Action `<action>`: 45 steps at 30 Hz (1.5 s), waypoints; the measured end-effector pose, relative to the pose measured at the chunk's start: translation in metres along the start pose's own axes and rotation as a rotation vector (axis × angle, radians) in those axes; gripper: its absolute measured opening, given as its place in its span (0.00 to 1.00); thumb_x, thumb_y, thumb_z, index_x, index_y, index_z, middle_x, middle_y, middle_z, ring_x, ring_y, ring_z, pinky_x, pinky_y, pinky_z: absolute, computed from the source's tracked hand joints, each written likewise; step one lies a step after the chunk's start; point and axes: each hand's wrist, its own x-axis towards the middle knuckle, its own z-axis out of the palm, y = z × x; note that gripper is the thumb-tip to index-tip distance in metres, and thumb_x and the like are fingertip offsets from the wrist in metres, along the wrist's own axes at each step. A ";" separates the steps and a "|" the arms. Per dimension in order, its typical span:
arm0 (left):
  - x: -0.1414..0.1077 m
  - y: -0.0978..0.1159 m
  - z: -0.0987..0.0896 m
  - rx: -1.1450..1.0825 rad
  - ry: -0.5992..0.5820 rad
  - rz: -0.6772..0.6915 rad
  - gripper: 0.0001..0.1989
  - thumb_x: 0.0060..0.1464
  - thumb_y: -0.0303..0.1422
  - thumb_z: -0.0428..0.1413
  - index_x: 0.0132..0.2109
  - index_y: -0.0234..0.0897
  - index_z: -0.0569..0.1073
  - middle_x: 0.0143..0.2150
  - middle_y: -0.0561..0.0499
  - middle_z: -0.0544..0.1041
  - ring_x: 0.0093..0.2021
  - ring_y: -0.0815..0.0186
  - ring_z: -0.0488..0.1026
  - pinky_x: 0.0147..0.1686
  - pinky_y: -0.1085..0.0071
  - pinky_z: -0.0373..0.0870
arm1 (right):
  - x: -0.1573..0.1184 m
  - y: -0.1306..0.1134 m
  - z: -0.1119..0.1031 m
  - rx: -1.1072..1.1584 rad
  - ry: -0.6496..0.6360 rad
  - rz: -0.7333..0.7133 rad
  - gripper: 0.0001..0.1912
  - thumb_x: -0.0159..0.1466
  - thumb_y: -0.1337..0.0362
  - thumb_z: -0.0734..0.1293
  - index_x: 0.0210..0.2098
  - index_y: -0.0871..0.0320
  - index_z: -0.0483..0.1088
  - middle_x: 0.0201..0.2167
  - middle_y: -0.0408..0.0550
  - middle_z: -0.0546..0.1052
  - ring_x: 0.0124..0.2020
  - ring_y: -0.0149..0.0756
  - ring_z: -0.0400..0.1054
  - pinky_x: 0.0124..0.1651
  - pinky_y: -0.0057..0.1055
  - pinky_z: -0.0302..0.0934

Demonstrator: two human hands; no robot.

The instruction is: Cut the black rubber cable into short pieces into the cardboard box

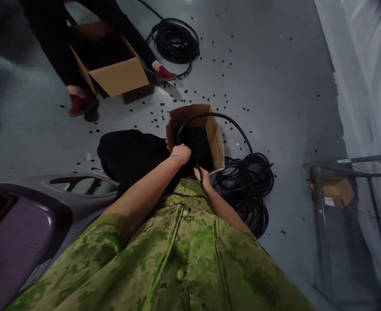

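Observation:
A black hose [221, 115] arches out of an open cardboard box [216, 140] that holds many small black pieces [196, 140]. My left hand [181, 152], with a thin bracelet at its wrist, is closed round the hose at the box's near left side. Lower and to the right, my right hand [203, 176] is closed at the near edge of the box. A short black length of hose runs over its fingers. Both hands' fingertips are partly hidden. The hose runs on to a loose coiled heap [250, 181] on the floor to the right.
Small black pieces lie scattered over the grey floor [281, 108]. Another person's legs [52, 43] straddle a second cardboard box [121, 77], near another hose coil [176, 41]. A plastic chair [89, 183] stands at left, a metal frame [319, 207] at right.

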 end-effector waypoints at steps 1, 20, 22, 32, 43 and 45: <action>0.000 0.000 0.000 -0.002 -0.002 -0.004 0.19 0.61 0.28 0.50 0.52 0.36 0.82 0.52 0.36 0.80 0.57 0.54 0.71 0.51 0.67 0.71 | 0.001 0.001 0.001 -0.012 0.016 -0.003 0.20 0.60 0.46 0.66 0.24 0.57 0.68 0.20 0.41 0.69 0.25 0.32 0.63 0.29 0.26 0.56; 0.000 0.001 -0.002 -0.016 -0.041 -0.050 0.18 0.62 0.28 0.51 0.51 0.36 0.82 0.54 0.35 0.79 0.58 0.52 0.70 0.53 0.65 0.71 | 0.013 0.018 0.010 -0.138 0.088 -0.005 0.14 0.57 0.54 0.65 0.21 0.56 0.67 0.20 0.40 0.66 0.27 0.33 0.61 0.32 0.27 0.54; 0.001 0.001 -0.002 -0.005 -0.050 -0.049 0.18 0.61 0.27 0.51 0.52 0.36 0.82 0.54 0.35 0.79 0.58 0.53 0.71 0.53 0.64 0.71 | 0.012 0.017 0.009 -0.143 0.091 0.005 0.13 0.58 0.54 0.65 0.22 0.56 0.68 0.21 0.40 0.68 0.27 0.33 0.63 0.32 0.27 0.55; 0.000 0.000 -0.001 -0.024 0.001 -0.033 0.18 0.61 0.27 0.51 0.52 0.35 0.82 0.53 0.35 0.79 0.58 0.52 0.70 0.51 0.64 0.72 | 0.004 0.012 -0.004 -0.079 -0.007 -0.005 0.16 0.61 0.52 0.66 0.28 0.58 0.74 0.27 0.44 0.75 0.32 0.36 0.69 0.37 0.28 0.61; -0.006 0.002 -0.009 -0.071 0.029 -0.066 0.17 0.61 0.26 0.51 0.51 0.32 0.82 0.54 0.33 0.79 0.59 0.49 0.70 0.50 0.61 0.72 | -0.006 -0.001 -0.016 -0.018 -0.071 0.036 0.09 0.60 0.59 0.66 0.34 0.56 0.76 0.29 0.42 0.78 0.34 0.39 0.73 0.42 0.32 0.64; -0.005 0.002 -0.008 -0.059 0.024 -0.060 0.18 0.61 0.27 0.51 0.52 0.32 0.82 0.54 0.32 0.79 0.58 0.49 0.70 0.50 0.61 0.72 | -0.006 -0.002 -0.016 -0.017 -0.071 0.017 0.08 0.60 0.60 0.67 0.34 0.56 0.76 0.30 0.42 0.78 0.35 0.39 0.73 0.43 0.32 0.65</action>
